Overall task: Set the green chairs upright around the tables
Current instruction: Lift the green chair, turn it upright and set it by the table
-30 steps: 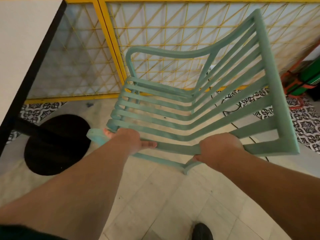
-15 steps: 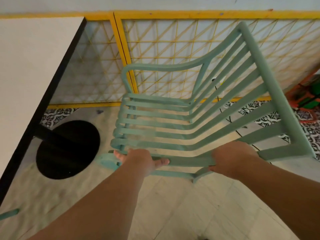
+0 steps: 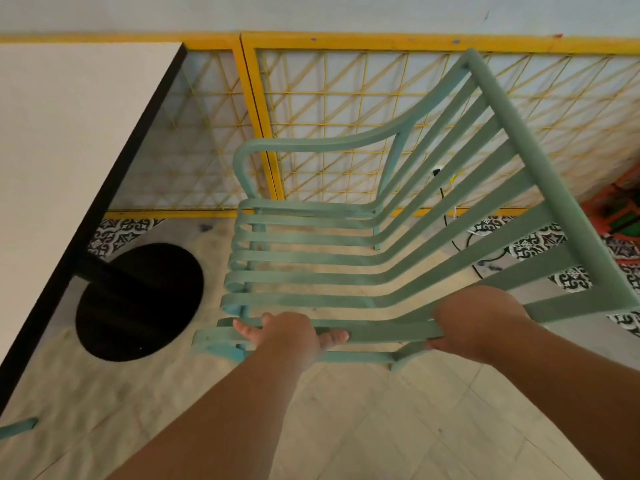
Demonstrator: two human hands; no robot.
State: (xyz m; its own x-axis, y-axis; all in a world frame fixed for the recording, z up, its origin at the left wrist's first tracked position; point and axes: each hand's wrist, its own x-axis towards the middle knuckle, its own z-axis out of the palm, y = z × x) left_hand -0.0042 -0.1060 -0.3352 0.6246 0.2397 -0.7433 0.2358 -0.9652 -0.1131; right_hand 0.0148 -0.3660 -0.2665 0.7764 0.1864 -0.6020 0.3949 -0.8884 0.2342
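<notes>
A green slatted chair [image 3: 363, 258] fills the middle of the view, its seat facing left toward the white table [image 3: 69, 161] and its backrest rising to the right. My left hand [image 3: 287, 336] grips the near armrest toward the seat's front. My right hand [image 3: 479, 320] grips the same armrest where it joins the backrest. The chair's legs are mostly hidden under the seat, so I cannot tell whether they rest on the floor.
The table's black round base [image 3: 138, 303] stands on the floor left of the chair. A yellow mesh fence [image 3: 346, 126] runs along the wall behind. A black cable [image 3: 460, 244] lies on patterned tiles at right. A green piece [image 3: 17, 427] shows at the bottom left edge.
The chair and both hands have shifted slightly lower and right in view as my head tilted up. More of the wall and table top shows; the grips are unchanged.
</notes>
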